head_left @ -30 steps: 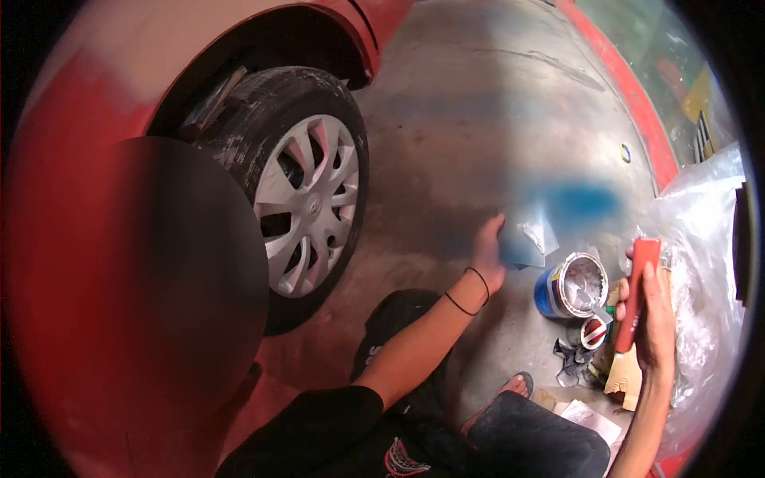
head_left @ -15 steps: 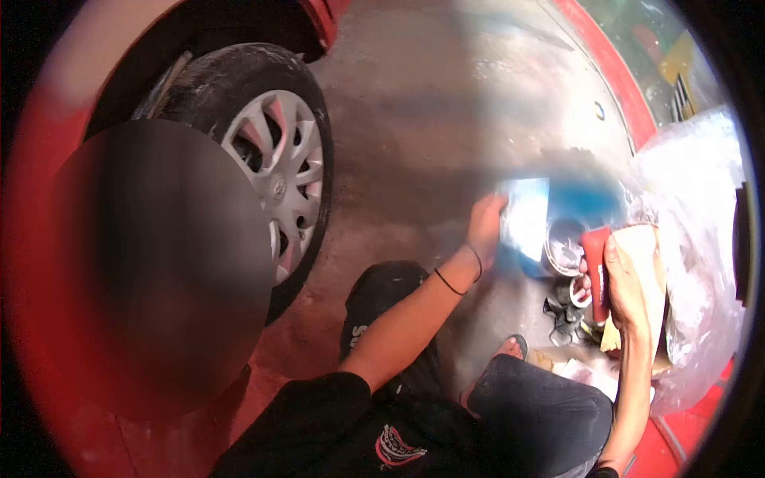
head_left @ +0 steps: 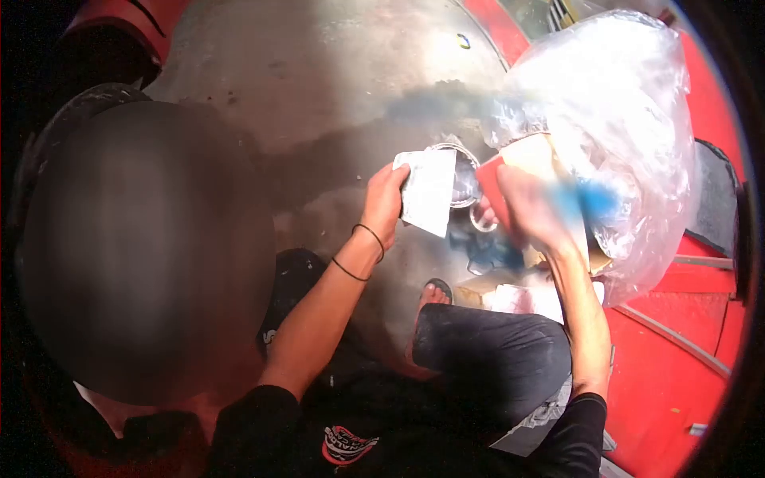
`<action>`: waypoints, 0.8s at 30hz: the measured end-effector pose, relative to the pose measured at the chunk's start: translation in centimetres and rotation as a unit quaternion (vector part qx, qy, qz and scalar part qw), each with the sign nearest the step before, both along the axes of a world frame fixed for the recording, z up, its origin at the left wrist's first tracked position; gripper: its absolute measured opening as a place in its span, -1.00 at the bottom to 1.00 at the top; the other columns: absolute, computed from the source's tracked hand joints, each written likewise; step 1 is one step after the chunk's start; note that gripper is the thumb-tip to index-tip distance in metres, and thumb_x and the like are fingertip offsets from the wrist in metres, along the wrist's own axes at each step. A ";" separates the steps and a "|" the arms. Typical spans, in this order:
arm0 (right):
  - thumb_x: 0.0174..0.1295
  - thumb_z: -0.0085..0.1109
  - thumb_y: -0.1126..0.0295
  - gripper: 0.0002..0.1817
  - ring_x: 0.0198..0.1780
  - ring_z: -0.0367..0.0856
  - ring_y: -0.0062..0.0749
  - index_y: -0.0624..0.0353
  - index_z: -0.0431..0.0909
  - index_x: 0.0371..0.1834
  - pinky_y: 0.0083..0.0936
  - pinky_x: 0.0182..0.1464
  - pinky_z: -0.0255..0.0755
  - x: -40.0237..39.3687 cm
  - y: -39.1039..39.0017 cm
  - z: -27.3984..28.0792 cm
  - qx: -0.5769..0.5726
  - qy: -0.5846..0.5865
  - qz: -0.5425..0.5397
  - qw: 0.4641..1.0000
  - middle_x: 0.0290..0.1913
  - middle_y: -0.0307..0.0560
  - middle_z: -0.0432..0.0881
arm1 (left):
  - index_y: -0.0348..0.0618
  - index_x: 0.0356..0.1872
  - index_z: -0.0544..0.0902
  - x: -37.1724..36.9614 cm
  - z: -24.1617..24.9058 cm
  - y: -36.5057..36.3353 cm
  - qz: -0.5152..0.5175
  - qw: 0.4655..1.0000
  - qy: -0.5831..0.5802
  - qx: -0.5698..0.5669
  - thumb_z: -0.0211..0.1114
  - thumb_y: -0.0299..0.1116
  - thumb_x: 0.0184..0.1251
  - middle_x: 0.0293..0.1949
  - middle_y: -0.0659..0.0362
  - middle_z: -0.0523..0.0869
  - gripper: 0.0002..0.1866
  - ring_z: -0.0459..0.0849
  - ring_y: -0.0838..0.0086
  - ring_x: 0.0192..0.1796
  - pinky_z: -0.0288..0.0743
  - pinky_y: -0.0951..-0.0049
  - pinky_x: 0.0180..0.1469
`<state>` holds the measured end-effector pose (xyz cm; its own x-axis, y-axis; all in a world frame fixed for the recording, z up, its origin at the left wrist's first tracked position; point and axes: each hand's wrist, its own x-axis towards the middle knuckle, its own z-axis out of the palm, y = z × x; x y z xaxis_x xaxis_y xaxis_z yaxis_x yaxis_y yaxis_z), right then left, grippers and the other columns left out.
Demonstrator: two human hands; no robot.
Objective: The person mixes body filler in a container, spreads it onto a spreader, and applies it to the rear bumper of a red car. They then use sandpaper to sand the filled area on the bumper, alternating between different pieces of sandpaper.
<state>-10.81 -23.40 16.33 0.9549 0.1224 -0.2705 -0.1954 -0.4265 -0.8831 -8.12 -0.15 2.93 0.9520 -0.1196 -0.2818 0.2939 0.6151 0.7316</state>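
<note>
My left hand (head_left: 385, 205) grips a flat white rectangular board (head_left: 430, 193) by its left edge, thumb on top. Just behind the board, an open round can (head_left: 464, 177) stands on the floor, partly hidden. My right hand (head_left: 527, 209) is wrapped round a red tube (head_left: 492, 185), tilted beside the can; much of the tube is covered by the fingers. Under the right hand lie a small pale ring-shaped item (head_left: 481, 217) and dark crumpled scraps (head_left: 488, 253), both blurred.
A large clear plastic bag (head_left: 613, 88) and an open cardboard box (head_left: 530, 151) stand at the right. Red panels (head_left: 669, 366) lie lower right. A tyre (head_left: 88, 107) is at the left, partly behind a dark blurred shape. A sandalled foot (head_left: 435, 293) rests on the concrete floor (head_left: 319, 95).
The view has turned rightward, so the wheel has mostly left it. The board is now angled across the can. The red tube, upright before, now leans, still in my right hand.
</note>
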 end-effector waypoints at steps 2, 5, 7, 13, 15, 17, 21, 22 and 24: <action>0.82 -0.02 -0.12 -0.42 -0.41 0.66 -0.61 0.25 0.66 0.20 -0.57 -0.34 0.58 0.0 0.3 0.1 -0.019 -0.005 0.002 1.000 -0.31 -0.20 0.74 | -0.28 0.20 0.77 -0.5 0.4 -0.5 -0.016 0.999 -0.007 0.028 0.16 -0.27 0.74 -0.03 0.21 0.85 -0.66 0.76 0.54 -0.06 0.63 0.42 0.04; 0.81 -0.04 -0.18 -0.40 -0.43 0.63 -0.65 0.22 0.65 0.14 -0.60 -0.37 0.55 0.3 -0.1 0.2 -0.059 0.006 0.032 0.998 -0.32 -0.22 0.73 | -0.33 0.26 0.75 -0.7 -0.7 -1.3 -0.058 0.998 0.002 0.032 0.20 -0.26 0.74 0.05 0.20 0.86 -0.63 0.77 0.52 0.06 0.61 0.43 0.19; 0.81 -0.05 -0.19 -0.39 -0.44 0.61 -0.66 0.22 0.65 0.11 -0.61 -0.38 0.53 0.3 -0.1 0.1 -0.057 0.024 0.009 0.998 -0.33 -0.23 0.73 | -0.31 0.22 0.76 -0.9 -1.1 -1.9 -0.058 0.998 -0.010 0.034 0.18 -0.25 0.75 0.00 0.20 0.85 -0.64 0.76 0.53 0.02 0.61 0.42 0.14; 0.81 -0.07 -0.21 -0.35 -0.51 0.54 -0.70 0.23 0.68 -0.03 -0.62 -0.41 0.47 0.8 0.3 0.4 -0.146 0.012 0.003 0.989 -0.44 -0.32 0.65 | -0.29 0.24 0.76 -1.3 -2.0 -2.9 -0.078 0.994 -0.052 0.059 0.18 -0.22 0.77 0.00 0.22 0.85 -0.63 0.75 0.56 0.00 0.60 0.44 0.12; 0.81 -0.07 -0.20 -0.33 -0.52 0.52 -0.70 0.24 0.69 -0.07 -0.61 -0.42 0.45 0.9 0.0 0.3 -0.176 -0.008 0.028 0.984 -0.46 -0.33 0.63 | -0.29 0.24 0.75 -1.3 -2.2 -3.0 -0.080 0.991 -0.055 0.091 0.18 -0.21 0.77 -0.01 0.23 0.84 -0.63 0.73 0.57 -0.02 0.58 0.46 0.08; 0.82 -0.05 -0.17 -0.34 -0.51 0.52 -0.66 0.25 0.70 -0.11 -0.55 -0.41 0.44 1.0 -0.5 -0.1 -0.218 -0.065 0.068 0.971 -0.48 -0.29 0.60 | -0.29 0.24 0.76 -1.2 -2.3 -3.0 -0.078 0.992 -0.058 0.083 0.18 -0.21 0.77 -0.02 0.24 0.84 -0.63 0.73 0.58 -0.03 0.58 0.46 0.07; 0.82 -0.02 -0.11 -0.37 -0.45 0.53 -0.59 0.28 0.70 -0.15 -0.45 -0.34 0.46 1.0 -0.7 -0.4 -0.240 -0.089 0.074 0.964 -0.48 -0.25 0.57 | -0.29 0.25 0.75 -1.0 -2.3 -3.1 -0.070 0.993 -0.063 0.072 0.18 -0.22 0.77 -0.02 0.24 0.83 -0.63 0.72 0.58 -0.04 0.57 0.47 0.05; 0.83 -0.02 -0.09 -0.38 -0.42 0.52 -0.57 0.29 0.69 -0.17 -0.42 -0.30 0.47 1.0 -0.8 -0.5 -0.260 -0.100 0.071 0.958 -0.49 -0.24 0.56 | -0.29 0.25 0.75 -0.9 -2.4 -3.1 -0.070 0.993 -0.063 0.072 0.18 -0.22 0.77 -0.02 0.24 0.83 -0.63 0.72 0.58 -0.04 0.57 0.47 0.05; 0.83 -0.01 -0.07 -0.38 -0.39 0.52 -0.55 0.29 0.69 -0.19 -0.39 -0.26 0.48 1.0 -0.7 -0.5 -0.280 -0.110 0.069 0.951 -0.49 -0.22 0.54 | -0.30 0.25 0.75 -0.9 -2.5 -3.1 -0.077 0.992 -0.068 0.075 0.19 -0.23 0.77 -0.01 0.23 0.84 -0.63 0.74 0.57 -0.03 0.59 0.46 0.06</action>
<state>-9.82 -24.09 15.81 0.9814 0.1458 -0.1245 0.0599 -0.8500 -0.5233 -9.02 -3.28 0.40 0.9557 -0.2338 -0.1786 0.2694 0.4517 0.8505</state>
